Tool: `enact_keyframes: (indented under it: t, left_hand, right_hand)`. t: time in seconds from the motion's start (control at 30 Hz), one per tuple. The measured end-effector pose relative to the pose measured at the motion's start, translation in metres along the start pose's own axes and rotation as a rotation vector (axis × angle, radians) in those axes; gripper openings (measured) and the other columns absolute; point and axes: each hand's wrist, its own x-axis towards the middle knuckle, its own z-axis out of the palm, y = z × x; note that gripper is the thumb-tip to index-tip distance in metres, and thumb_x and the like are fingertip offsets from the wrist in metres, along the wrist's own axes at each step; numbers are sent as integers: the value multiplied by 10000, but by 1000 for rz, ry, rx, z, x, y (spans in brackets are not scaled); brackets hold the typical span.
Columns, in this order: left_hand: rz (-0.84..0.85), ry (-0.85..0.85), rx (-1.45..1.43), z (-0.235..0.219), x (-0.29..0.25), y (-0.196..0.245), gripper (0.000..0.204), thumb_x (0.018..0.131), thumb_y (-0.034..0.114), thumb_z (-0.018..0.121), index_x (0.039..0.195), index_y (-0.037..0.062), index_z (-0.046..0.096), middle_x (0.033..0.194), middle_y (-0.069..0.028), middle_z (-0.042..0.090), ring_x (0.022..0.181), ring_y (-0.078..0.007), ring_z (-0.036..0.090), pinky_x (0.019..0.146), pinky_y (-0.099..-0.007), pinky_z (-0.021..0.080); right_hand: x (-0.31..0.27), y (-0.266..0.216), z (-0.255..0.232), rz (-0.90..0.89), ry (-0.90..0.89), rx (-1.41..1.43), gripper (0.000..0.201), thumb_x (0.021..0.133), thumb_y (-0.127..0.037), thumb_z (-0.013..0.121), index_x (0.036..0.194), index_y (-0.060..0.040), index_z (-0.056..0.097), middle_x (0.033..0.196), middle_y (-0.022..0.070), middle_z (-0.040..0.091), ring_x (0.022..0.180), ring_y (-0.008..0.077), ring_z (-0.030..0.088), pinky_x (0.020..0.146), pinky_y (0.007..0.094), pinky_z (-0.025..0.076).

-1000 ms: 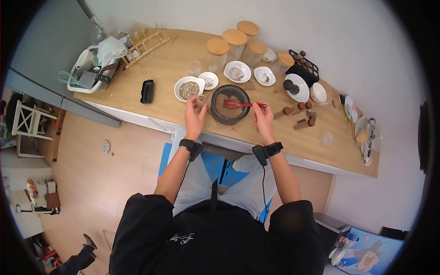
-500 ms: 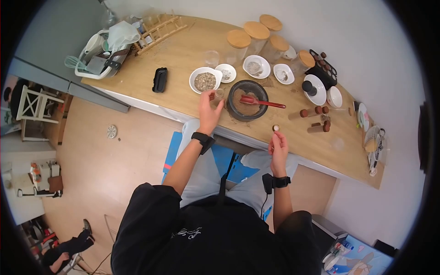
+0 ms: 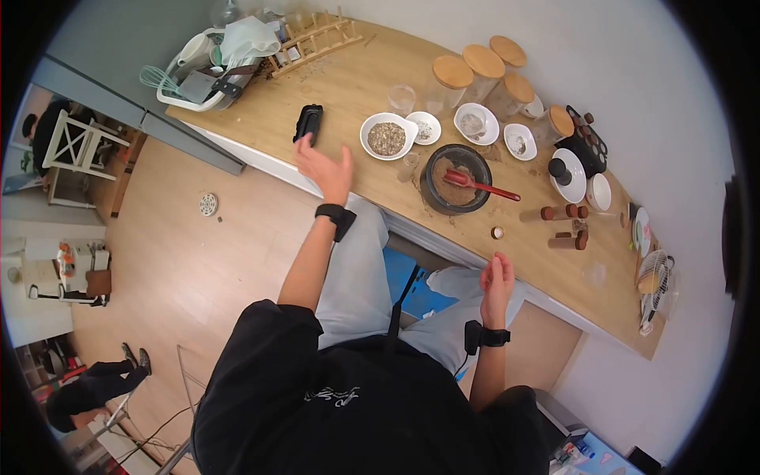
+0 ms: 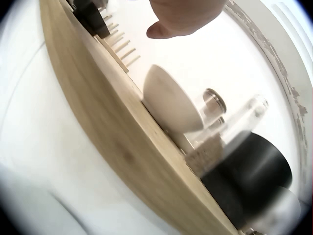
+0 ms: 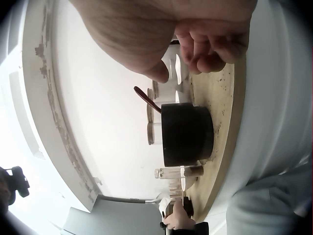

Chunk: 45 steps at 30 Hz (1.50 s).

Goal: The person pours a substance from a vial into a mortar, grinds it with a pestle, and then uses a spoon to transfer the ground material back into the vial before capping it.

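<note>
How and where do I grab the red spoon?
Probably pinch the handle of the red spoon near its free end, from your right: it sticks out there past the dark bowl, while the scoop is down with the brown powder.

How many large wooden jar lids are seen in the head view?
5: the leftmost lid, a second lid just right of it, the rearmost lid, a fourth lid in front of that, and the rightmost lid, near the black rack.

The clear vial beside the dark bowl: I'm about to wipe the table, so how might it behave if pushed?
The clear vial stands tall and narrow, so it could tip easily. Its round sides suggest it might roll once down. Its see-through body looks like glass, so it may be fragile.
</note>
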Motion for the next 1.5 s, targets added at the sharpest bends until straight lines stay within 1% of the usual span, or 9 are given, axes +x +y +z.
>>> enact_keyframes:
  t: [0.2, 0.37, 0.57, 0.7, 0.8, 1.0, 1.13, 1.27, 1.5]
  left_hand:
    - [-72, -200, 42, 7, 55, -52, 1085, 727, 285, 894, 1550, -37, 266, 1496, -268, 439, 1408, -416, 402, 1177, -497, 286]
    - [-176, -219, -116, 2, 79, -63, 859, 751, 220, 867, 1476, 13, 455, 1149, -262, 696, 1085, -428, 663, 977, -490, 500]
    - [-90, -398, -175, -60, 68, -47, 726, 723, 253, 909, 1326, -1, 595, 1073, -246, 727, 990, -386, 720, 864, -435, 565]
    - [-38, -627, -273, -108, 52, -29, 718, 721, 318, 934, 1271, -36, 636, 1042, -238, 754, 1001, -340, 746, 877, -396, 575]
    - [59, -878, -419, -140, 42, -12, 730, 765, 295, 921, 1326, -36, 592, 1017, -191, 760, 976, -249, 739, 914, -345, 552]
    - [-158, -1375, -912, -167, 41, 62, 721, 805, 166, 897, 1345, 36, 437, 931, -69, 731, 903, -117, 653, 818, -287, 514]
    - [-125, -1431, -948, -160, 27, 96, 726, 801, 150, 899, 1337, 58, 417, 959, -65, 723, 924, -112, 647, 812, -287, 511]
    - [-29, -1435, -1000, -160, 19, 114, 757, 766, 116, 912, 1338, 64, 418, 1058, -100, 728, 981, -141, 662, 841, -293, 521]
    - [267, -1284, -826, -156, 3, 104, 841, 729, 100, 899, 1447, 57, 463, 1253, -126, 682, 1187, -242, 651, 1074, -384, 486]
  right_hand:
    - [-16, 5, -8, 47, 14, 18, 252, 1060, -239, 614, 1236, -60, 591, 840, -17, 555, 608, 63, 467, 511, 219, 331]
    - [-15, 7, -3, 25, 32, 16, 221, 1050, -238, 631, 1201, -77, 616, 808, -26, 562, 591, 53, 477, 507, 209, 334]
    - [-22, 18, 29, -18, -186, -228, 128, 1045, -169, 628, 1101, -59, 661, 758, -36, 570, 597, 54, 491, 530, 213, 363]
    - [-30, -17, 105, -317, -456, -575, 226, 962, -152, 715, 1133, -12, 670, 949, 65, 679, 774, 158, 633, 694, 266, 497]
    - [-41, -65, 167, -934, -478, -704, 516, 848, -126, 792, 1320, -8, 621, 1316, 204, 592, 1076, 331, 658, 933, 397, 533]
    - [-15, -98, 181, -1112, -896, -760, 483, 811, -126, 813, 1268, -49, 677, 1437, 199, 536, 1200, 365, 612, 1077, 455, 450]
    - [-37, -128, 156, -1062, -636, -672, 413, 827, -120, 804, 1224, -60, 708, 1310, 182, 636, 1216, 334, 617, 1055, 448, 471]
    - [-30, -123, 121, -723, -718, -636, 532, 867, -151, 799, 1346, -11, 613, 1308, 197, 643, 1204, 326, 642, 1012, 405, 511]
    - [-20, -106, 114, -776, -776, -803, 632, 814, -204, 824, 1350, 1, 559, 1194, 166, 592, 1096, 371, 622, 935, 422, 507]
